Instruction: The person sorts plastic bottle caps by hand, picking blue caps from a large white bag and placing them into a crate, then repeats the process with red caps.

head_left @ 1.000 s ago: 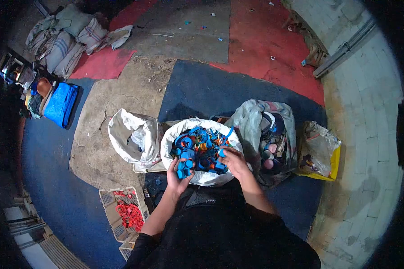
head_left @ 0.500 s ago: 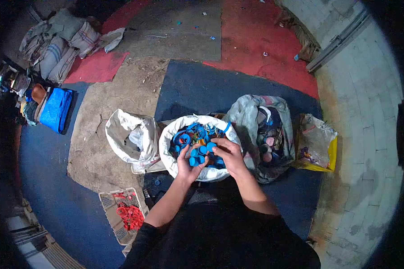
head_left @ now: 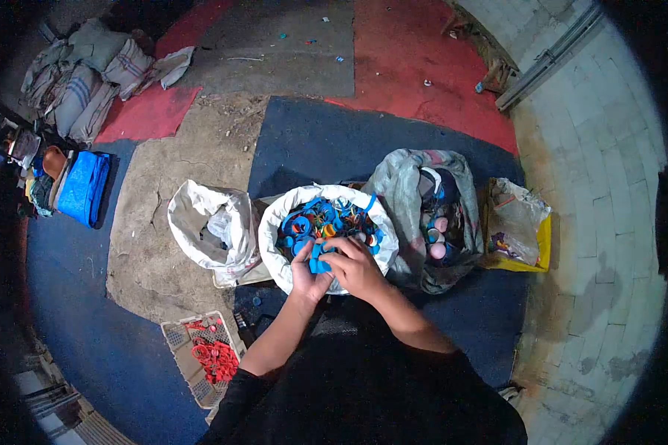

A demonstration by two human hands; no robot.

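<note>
A white sack (head_left: 269, 256) with a rolled rim stands in front of me, full of mostly blue caps and rings (head_left: 326, 213), with some orange and green bits. Over its near side my left hand (head_left: 309, 280) is cupped around several blue caps (head_left: 318, 259). My right hand (head_left: 354, 266) reaches across from the right, its fingers bent onto the same blue caps and touching them. The fingertips of both hands meet around the caps, so part of them is hidden.
A white sack (head_left: 193, 241) stands left, a grey sack (head_left: 393, 182) with mixed caps right, then a yellow bag (head_left: 545, 241) by the wall. A crate (head_left: 177, 337) of red pieces lies lower left. Stacked sacks (head_left: 89, 89) and a blue folded sheet (head_left: 85, 189) are farther off.
My right hand has moved left and closed in on the blue caps in my left hand. The fingers of my left hand are more curled. The view has shifted slightly.
</note>
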